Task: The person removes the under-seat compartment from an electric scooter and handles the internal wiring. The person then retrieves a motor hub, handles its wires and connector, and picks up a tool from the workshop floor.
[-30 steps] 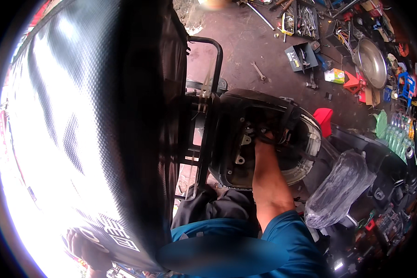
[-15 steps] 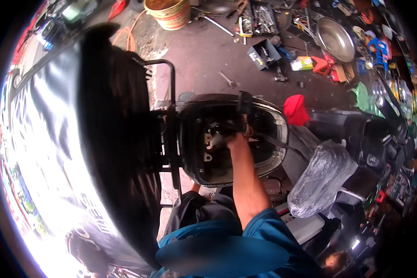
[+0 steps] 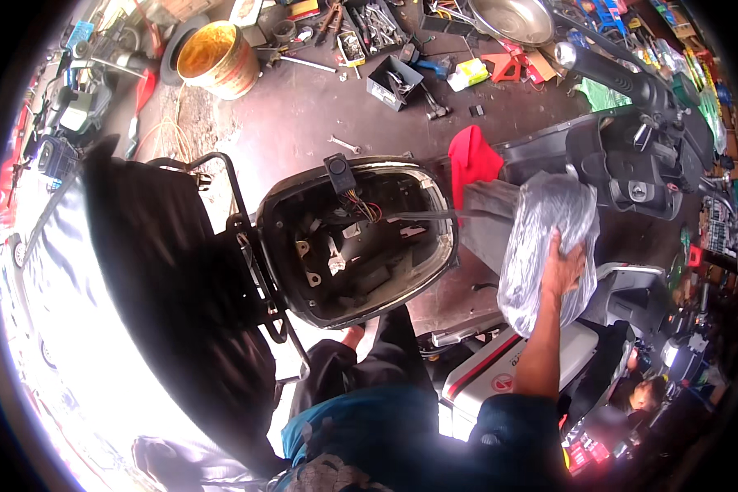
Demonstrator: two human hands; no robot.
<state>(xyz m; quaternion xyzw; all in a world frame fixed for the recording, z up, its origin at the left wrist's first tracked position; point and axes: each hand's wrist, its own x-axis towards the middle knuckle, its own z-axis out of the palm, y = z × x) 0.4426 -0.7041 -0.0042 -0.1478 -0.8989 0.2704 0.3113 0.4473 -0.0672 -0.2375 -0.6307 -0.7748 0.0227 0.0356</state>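
My right hand [image 3: 563,269] lies spread, not clenched, on the long plastic-wrapped bundle [image 3: 529,266], just right of the open under-seat compartment [image 3: 444,234]. Its wrapping looks slick, so I judge a broad palm and fingers hooked under an edge safer than pinching loose film. My left hand is lost in the glare; I cannot tell its state. In the compartment, coloured wires [image 3: 361,205] run to a black module [image 3: 340,174]. Beyond, a dark bin [image 3: 380,93] holds metal tools; a bucket [image 3: 231,80] is yellow-stained inside.
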